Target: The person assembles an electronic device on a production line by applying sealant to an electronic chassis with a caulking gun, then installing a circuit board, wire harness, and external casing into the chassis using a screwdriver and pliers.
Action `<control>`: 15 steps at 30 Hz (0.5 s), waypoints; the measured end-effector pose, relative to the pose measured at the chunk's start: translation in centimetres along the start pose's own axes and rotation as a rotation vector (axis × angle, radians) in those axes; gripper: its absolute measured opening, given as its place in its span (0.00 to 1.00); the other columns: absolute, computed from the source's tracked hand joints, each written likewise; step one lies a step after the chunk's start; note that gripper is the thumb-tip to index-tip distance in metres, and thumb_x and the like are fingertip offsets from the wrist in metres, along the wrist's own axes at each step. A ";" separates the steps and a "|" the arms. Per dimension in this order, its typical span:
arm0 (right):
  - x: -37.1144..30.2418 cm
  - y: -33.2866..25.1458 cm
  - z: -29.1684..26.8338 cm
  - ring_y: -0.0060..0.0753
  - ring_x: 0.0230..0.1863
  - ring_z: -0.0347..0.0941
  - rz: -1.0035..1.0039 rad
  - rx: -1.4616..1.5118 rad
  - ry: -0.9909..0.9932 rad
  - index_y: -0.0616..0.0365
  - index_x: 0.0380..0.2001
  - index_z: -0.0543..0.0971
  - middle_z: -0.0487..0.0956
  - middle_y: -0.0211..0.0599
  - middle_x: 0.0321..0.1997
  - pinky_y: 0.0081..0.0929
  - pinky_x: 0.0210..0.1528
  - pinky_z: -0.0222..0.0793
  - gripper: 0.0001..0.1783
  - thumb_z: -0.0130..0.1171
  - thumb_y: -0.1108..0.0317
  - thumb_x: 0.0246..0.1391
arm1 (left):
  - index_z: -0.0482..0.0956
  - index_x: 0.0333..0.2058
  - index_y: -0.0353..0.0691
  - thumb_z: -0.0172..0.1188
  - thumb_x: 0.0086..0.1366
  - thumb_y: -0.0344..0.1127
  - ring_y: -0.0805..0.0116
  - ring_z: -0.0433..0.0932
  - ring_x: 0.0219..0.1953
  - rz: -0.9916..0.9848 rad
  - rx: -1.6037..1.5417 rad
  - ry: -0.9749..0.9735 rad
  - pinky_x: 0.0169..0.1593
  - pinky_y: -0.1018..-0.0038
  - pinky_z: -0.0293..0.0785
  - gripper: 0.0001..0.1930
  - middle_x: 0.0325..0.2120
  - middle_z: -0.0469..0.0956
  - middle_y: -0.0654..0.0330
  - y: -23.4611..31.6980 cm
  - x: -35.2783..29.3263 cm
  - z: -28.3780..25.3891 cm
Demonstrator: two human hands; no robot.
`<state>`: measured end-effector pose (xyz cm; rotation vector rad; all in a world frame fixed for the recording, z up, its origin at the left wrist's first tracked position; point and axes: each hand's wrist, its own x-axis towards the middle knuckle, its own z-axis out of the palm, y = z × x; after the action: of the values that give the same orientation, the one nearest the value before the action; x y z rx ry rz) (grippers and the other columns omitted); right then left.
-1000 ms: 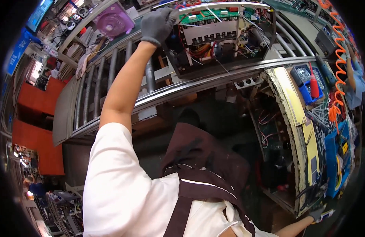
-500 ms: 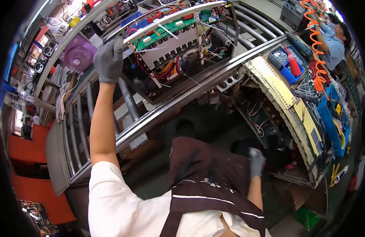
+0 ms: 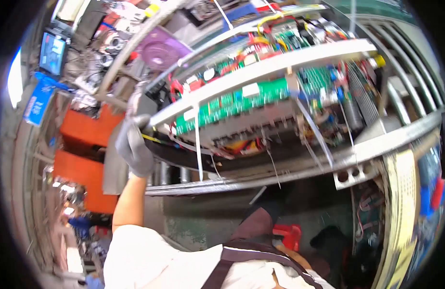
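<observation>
Electronics chassis [image 3: 253,120], open-framed and packed with boards and wiring, sits on the roller conveyor [image 3: 405,137] in front of me, its long side facing me along the near edge. Bare rollers show past its right end, and a few more near its left end. At my right runs a workbench [image 3: 398,202] with a pale yellow strip on top. Off to my left are two orange panels [image 3: 83,173], one above the other, with a dark gap between them. A purple fan [image 3: 160,50] stands beyond the chassis on the left, smeared by blur. Low down near my body is part of a red plastic object [image 3: 290,236]; I cannot tell what it is.

Across the chassis's near side runs a pale rail [image 3: 265,66], and just below it a long green circuit board [image 3: 232,102]. My left hand [image 3: 135,144], in a grey glove, is at the left end of that rail, its fingers grasping the chassis corner; blur keeps me from telling how tightly. My right forearm [image 3: 292,255] shows low down, but the right hand is hidden, so I cannot tell how its fingers are. White cable ties [image 3: 199,144] dangle from the chassis front.
</observation>
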<state>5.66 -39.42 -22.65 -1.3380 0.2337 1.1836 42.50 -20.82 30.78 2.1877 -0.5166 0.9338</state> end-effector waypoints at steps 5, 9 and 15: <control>-14.1 -9.8 -6.2 0.36 0.40 0.74 0.219 0.493 0.112 0.52 0.45 0.79 0.79 0.39 0.43 0.34 0.48 0.68 0.22 0.51 0.51 0.54 | 0.74 0.25 0.29 0.41 0.66 0.44 0.59 0.73 0.29 0.058 0.283 -0.045 0.34 0.68 0.68 0.22 0.24 0.74 0.52 0.4 0.1 -1.3; -10.1 0.5 -8.1 0.35 0.41 0.74 0.225 0.514 0.107 0.51 0.45 0.78 0.79 0.40 0.43 0.34 0.49 0.67 0.22 0.50 0.50 0.54 | 0.74 0.25 0.30 0.40 0.67 0.46 0.57 0.73 0.26 0.209 0.272 -0.119 0.31 0.68 0.68 0.24 0.22 0.73 0.51 0.1 1.1 -1.1; 9.9 12.7 -9.4 0.36 0.43 0.73 -0.025 0.321 -0.012 0.50 0.46 0.78 0.79 0.42 0.44 0.34 0.51 0.65 0.23 0.50 0.49 0.55 | 0.76 0.27 0.30 0.39 0.68 0.50 0.59 0.74 0.30 0.170 0.212 -0.059 0.35 0.68 0.68 0.27 0.25 0.74 0.52 -1.8 0.0 -2.8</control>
<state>4.95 -44.72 -40.47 -1.0497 0.3803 1.0814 42.31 -17.57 31.39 2.3956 -0.6671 1.0580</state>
